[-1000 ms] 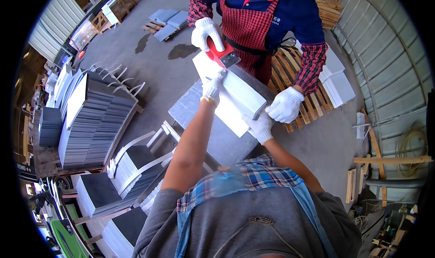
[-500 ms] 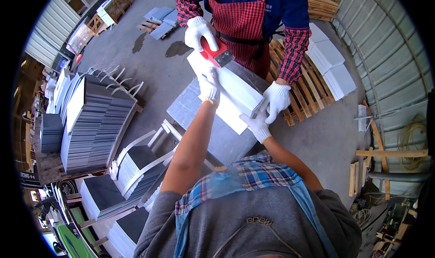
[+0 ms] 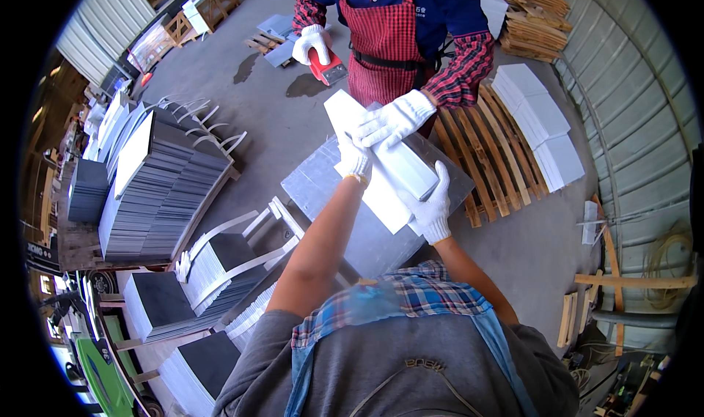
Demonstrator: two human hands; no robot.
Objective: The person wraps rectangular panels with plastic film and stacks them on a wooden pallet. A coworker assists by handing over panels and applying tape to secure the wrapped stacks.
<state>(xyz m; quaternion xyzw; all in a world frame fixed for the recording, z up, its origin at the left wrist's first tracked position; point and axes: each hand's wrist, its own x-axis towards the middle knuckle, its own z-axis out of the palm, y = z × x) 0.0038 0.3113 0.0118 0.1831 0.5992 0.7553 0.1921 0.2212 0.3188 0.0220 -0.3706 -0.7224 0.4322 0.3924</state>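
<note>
A long block wrapped in a white sheet (image 3: 412, 169) lies on a grey slab table (image 3: 312, 179), in front of a co-worker. My left hand (image 3: 356, 159), in a white glove, presses the sheet down on the block's left side; its fingertips are partly hidden by the co-worker's gloved hand (image 3: 392, 120) laid flat on top. Round the block's near right end, my gloved right hand (image 3: 433, 208) is cupped, thumb on one side and fingers on the other. The co-worker's other gloved hand (image 3: 313, 45) holds a red hand tool (image 3: 328, 68) with a metal end, clear of the block.
At the left stand crates of stacked dark slabs (image 3: 165, 175) with white straps (image 3: 249, 263) arching over them. A wooden pallet (image 3: 488, 160) and light grey slabs (image 3: 539, 124) lie on the right. Wooden bars (image 3: 620, 279) stand along the right wall.
The co-worker's red tool has lifted away from the block. Their other hand has moved from the near end onto its top. White sheet now covers the dark top; my right hand cups the end more.
</note>
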